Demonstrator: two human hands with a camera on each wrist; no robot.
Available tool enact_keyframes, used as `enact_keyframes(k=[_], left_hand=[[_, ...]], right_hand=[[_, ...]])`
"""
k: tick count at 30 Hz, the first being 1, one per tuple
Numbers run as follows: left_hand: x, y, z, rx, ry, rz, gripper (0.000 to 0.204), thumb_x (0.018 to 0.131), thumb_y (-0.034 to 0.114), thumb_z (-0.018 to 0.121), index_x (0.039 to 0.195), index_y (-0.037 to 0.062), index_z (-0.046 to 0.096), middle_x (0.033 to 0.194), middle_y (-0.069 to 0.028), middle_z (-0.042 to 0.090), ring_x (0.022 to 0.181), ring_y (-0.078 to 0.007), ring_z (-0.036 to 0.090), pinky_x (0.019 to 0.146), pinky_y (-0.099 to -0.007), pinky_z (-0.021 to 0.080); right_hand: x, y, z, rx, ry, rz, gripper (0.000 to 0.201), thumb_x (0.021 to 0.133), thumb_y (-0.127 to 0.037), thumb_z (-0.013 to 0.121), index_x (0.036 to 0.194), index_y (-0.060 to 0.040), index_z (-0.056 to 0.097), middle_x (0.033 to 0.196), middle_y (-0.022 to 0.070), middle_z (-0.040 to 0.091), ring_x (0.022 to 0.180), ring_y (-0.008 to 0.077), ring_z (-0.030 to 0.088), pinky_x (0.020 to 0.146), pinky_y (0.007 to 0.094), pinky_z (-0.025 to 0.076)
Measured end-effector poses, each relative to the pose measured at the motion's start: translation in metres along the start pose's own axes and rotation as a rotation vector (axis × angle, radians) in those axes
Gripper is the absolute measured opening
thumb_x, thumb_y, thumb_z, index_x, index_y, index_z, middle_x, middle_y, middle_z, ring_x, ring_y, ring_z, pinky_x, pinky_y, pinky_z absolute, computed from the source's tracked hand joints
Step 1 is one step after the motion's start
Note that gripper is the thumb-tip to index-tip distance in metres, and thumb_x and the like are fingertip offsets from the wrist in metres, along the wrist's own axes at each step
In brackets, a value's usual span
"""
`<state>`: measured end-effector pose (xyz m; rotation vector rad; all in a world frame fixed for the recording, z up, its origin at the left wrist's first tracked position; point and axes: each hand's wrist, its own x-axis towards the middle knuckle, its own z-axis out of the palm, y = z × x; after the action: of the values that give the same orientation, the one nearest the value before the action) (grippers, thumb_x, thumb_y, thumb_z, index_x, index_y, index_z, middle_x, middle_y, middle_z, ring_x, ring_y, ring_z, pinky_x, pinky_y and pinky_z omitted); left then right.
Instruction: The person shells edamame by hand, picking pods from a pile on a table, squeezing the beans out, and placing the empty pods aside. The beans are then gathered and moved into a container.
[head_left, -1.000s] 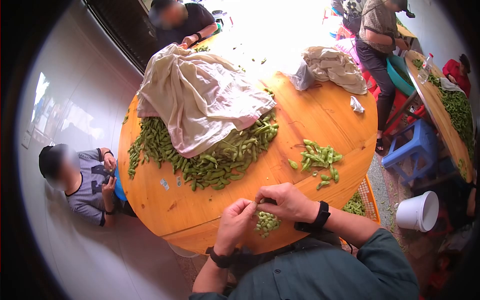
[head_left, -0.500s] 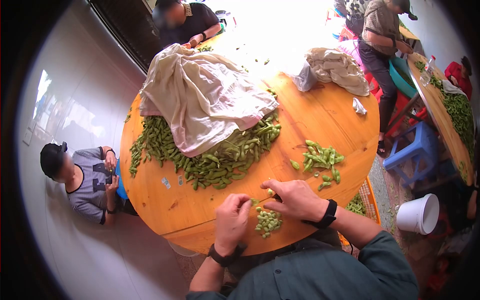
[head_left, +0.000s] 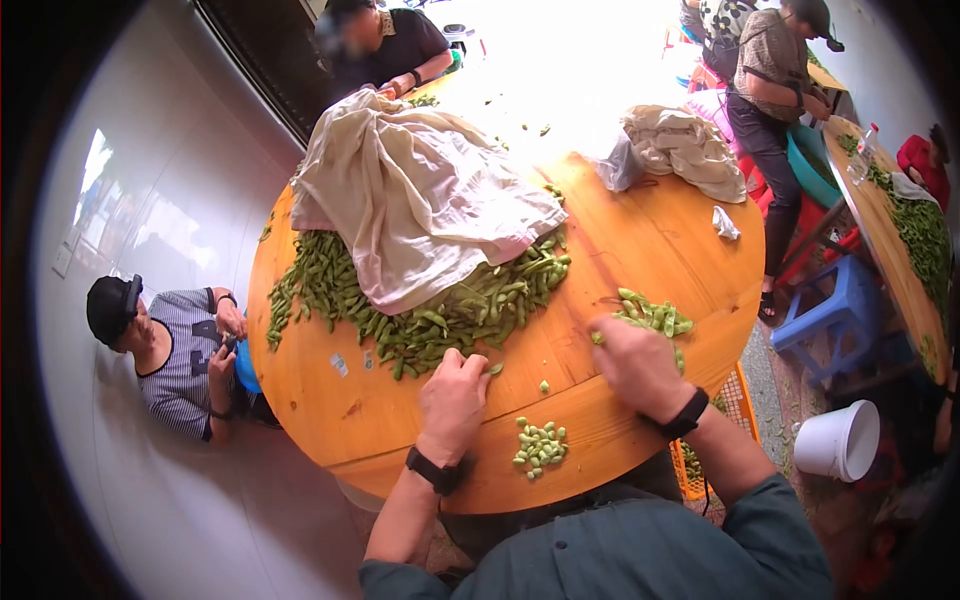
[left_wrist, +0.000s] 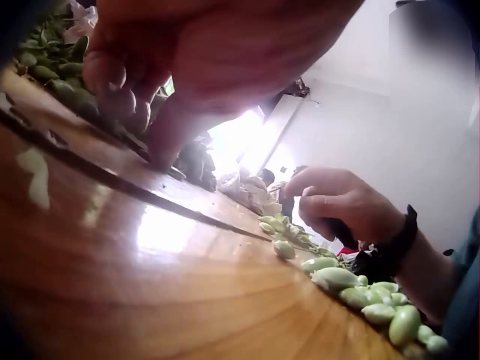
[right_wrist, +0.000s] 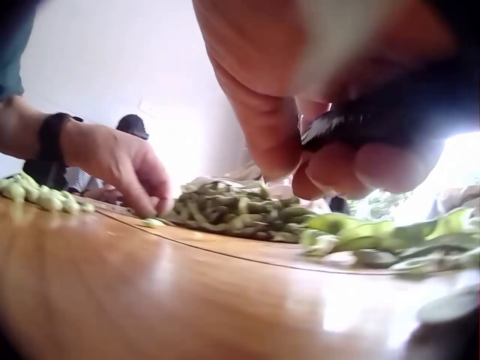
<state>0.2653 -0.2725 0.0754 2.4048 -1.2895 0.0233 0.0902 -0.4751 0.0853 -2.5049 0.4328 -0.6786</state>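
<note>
Surface [head_left: 400, 420] of smooth, glossy wood with visible grain.
Draped cover [head_left: 420, 215]: creased, matt cloth; bucket [head_left: 835, 440] and stool [head_left: 828, 310]: smooth plastic.

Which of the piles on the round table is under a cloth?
The big pod pile beyond the left hand: a pale cloth partly drapes it, while the small pod pile and shelled beans lie uncovered.

White bucket [head_left: 822, 442] near blue stool [head_left: 852, 290] | person in striped shirt [head_left: 182, 365] by wall [head_left: 130, 230]

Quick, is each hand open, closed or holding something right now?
Left hand: fingers bent down at a green pod; grip can't be told.
Right hand: curled around a dark object.
</note>
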Motion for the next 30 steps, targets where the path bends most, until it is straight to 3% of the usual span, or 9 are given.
enact_keyframes(k=[7, 10, 14, 15, 16, 17, 22, 27, 30], left_hand=[[-0.008, 0.006, 0.003, 0.081, -0.009, 0.013, 0.013, 0.087, 0.013, 0.067, 0.095, 0.0058, 0.061, 0.09, -0.0105, 0.055, 0.085, -0.0305, 0.062, 0.07, -0.0422, 0.051], [-0.011, 0.004, 0.006, 0.081, -0.004, 0.017, 0.009, 0.089, 0.011, 0.063, 0.092, 0.0037, 0.058, 0.088, -0.0119, 0.058, 0.082, -0.0337, 0.062, 0.07, -0.0433, 0.051], [-0.02, 0.004, 0.009, -0.098, 0.104, 0.031, 0.008, 0.095, 0.011, 0.059, 0.094, 0.0023, 0.058, 0.082, -0.0092, 0.063, 0.069, -0.0258, 0.063, 0.062, -0.036, 0.051], [-0.024, 0.01, 0.003, -0.518, -0.031, -0.202, 0.009, 0.097, 0.012, 0.058, 0.095, 0.0023, 0.059, 0.079, -0.0069, 0.064, 0.064, -0.0189, 0.061, 0.058, -0.0306, 0.049], [-0.028, 0.017, -0.002, -0.931, -0.178, -0.441, 0.011, 0.1, 0.012, 0.056, 0.097, 0.0023, 0.059, 0.077, -0.0046, 0.065, 0.06, -0.0119, 0.059, 0.054, -0.0251, 0.047], [-0.032, 0.022, -0.004, -1.079, -0.198, -0.501, 0.013, 0.102, 0.015, 0.055, 0.1, 0.0024, 0.059, 0.079, -0.0005, 0.063, 0.061, -0.0028, 0.054, 0.052, -0.0175, 0.042], [-0.049, 0.037, 0.002, -1.138, -0.207, -0.543, 0.012, 0.101, 0.013, 0.055, 0.103, 0.0023, 0.06, 0.08, 0.0004, 0.064, 0.061, -0.0035, 0.055, 0.054, -0.0179, 0.043], [-0.053, 0.049, 0.003, -1.02, -0.184, -0.406, 0.012, 0.099, 0.011, 0.06, 0.104, 0.001, 0.063, 0.08, 0.0033, 0.061, 0.066, -0.0022, 0.055, 0.057, -0.0185, 0.044], [-0.05, 0.04, -0.004, -0.76, -0.082, -0.231, 0.012, 0.096, 0.009, 0.062, 0.104, -0.0003, 0.064, 0.082, -0.0012, 0.064, 0.069, -0.0078, 0.06, 0.061, -0.0222, 0.047]], right_hand=[[-0.006, -0.031, 0.04, 0.129, -0.585, -0.148, 0.017, 0.09, -0.015, 0.057, 0.098, -0.0006, 0.06, 0.089, 0.0193, 0.062, 0.086, 0.0374, 0.064, 0.074, 0.0459, 0.052], [-0.009, -0.043, 0.029, 0.348, -0.649, -0.141, 0.019, 0.09, -0.014, 0.056, 0.099, 0.0011, 0.062, 0.092, 0.0201, 0.063, 0.091, 0.038, 0.063, 0.078, 0.0464, 0.051], [-0.013, -0.035, 0.033, 0.482, -0.405, 0.053, 0.017, 0.091, -0.01, 0.052, 0.099, 0.0017, 0.062, 0.092, 0.0227, 0.065, 0.091, 0.0394, 0.064, 0.081, 0.0471, 0.051], [-0.015, -0.03, 0.037, 0.477, -0.305, -0.006, 0.016, 0.089, -0.003, 0.055, 0.102, 0.0012, 0.064, 0.085, 0.0198, 0.067, 0.08, 0.033, 0.067, 0.072, 0.0385, 0.053], [-0.015, -0.031, 0.035, 0.469, -0.3, 0.006, 0.016, 0.089, -0.003, 0.055, 0.102, 0.0012, 0.064, 0.085, 0.0198, 0.067, 0.08, 0.033, 0.067, 0.072, 0.0385, 0.053], [-0.015, -0.034, 0.033, 0.522, -0.277, 0.038, 0.018, 0.088, -0.003, 0.056, 0.104, 0.0014, 0.064, 0.083, 0.0191, 0.067, 0.077, 0.0309, 0.068, 0.07, 0.0371, 0.053], [-0.021, -0.045, 0.04, 0.663, -0.27, 0.184, 0.025, 0.087, -0.006, 0.061, 0.111, 0.0014, 0.063, 0.082, 0.0169, 0.069, 0.074, 0.0231, 0.069, 0.066, 0.0339, 0.053], [-0.024, -0.041, 0.043, 0.586, -0.302, 0.109, 0.02, 0.088, -0.007, 0.059, 0.106, 0.0015, 0.062, 0.086, 0.0198, 0.069, 0.079, 0.0298, 0.071, 0.068, 0.0363, 0.054], [-0.02, -0.04, 0.036, 0.482, -0.284, 0.004, 0.016, 0.087, -0.007, 0.057, 0.1, 0.0008, 0.059, 0.082, 0.0221, 0.066, 0.078, 0.0392, 0.066, 0.07, 0.0458, 0.053]])
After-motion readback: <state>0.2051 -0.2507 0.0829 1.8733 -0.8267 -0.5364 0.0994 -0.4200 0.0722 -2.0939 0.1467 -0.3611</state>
